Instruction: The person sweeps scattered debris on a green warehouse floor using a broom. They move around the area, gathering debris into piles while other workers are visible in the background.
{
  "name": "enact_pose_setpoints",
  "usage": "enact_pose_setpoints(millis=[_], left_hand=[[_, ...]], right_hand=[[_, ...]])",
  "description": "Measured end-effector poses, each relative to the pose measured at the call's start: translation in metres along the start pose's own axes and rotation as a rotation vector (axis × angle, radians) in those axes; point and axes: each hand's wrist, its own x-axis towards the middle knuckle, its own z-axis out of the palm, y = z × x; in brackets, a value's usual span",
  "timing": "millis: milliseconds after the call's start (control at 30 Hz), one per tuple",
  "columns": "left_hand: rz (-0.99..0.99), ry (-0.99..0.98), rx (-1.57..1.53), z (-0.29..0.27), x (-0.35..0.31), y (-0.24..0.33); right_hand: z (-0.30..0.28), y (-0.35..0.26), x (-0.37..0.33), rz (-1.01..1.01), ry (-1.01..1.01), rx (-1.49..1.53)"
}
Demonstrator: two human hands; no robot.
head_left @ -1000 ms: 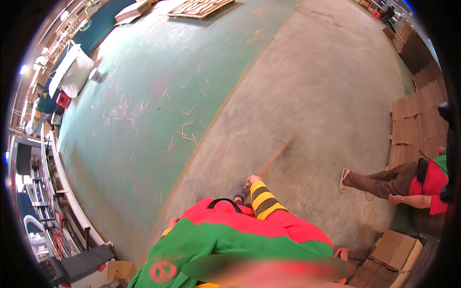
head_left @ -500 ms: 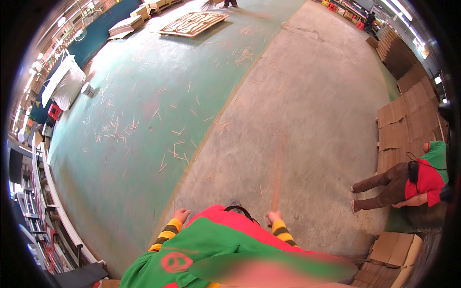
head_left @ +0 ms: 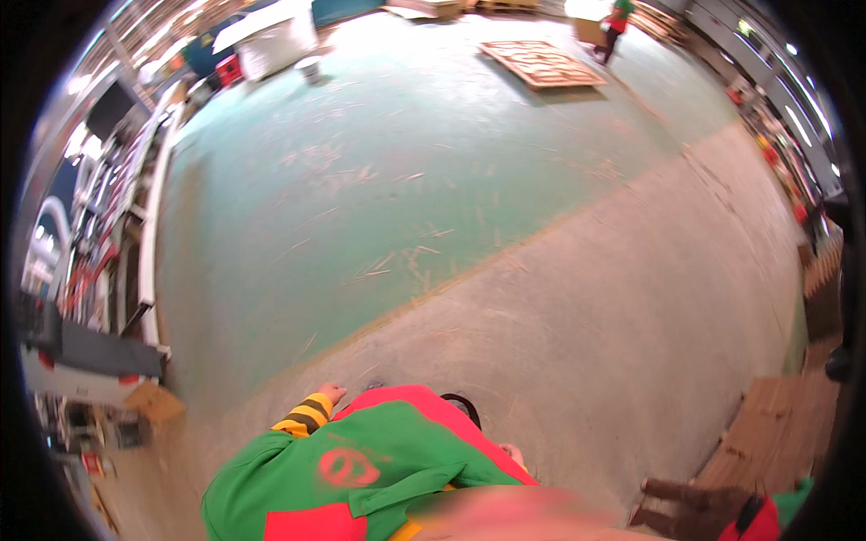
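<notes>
View swung left; the long brown streak by my right hand (head_left: pixel 511 453) is gone from sight. That hand's mostly behind the jacket (head_left: pixel 406 428), so I can't tell its grip. Left hand (head_left: pixel 333 393) shows nothing held; too blurred to call released or clenched. Thin strips (head_left: pixel 373 271) lie ahead on green floor (head_left: pixel 216 298).

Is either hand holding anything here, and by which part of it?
Nothing shows in the left hand. The right hand is mostly hidden; any hold there cannot be told.
</notes>
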Motion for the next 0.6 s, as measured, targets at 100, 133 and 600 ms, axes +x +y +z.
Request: enact_pose_setpoints(millis=[100,133,600], left_hand=[[-0.083,0.015,-0.057,0.001,-0.012,-0.031],[-0.102,-0.007,-0.081,0.004,-0.014,-0.037],[0.131,-0.016,-0.394,-0.027,-0.008,-0.002]], right_hand=[[0.062,-0.048,0.063,0.544,0.114,0.828],[0.084,-0.062,0.075,0.512,0.083,0.791],[0.15,-0.158,0.065,0.126,0.146,0.158]])
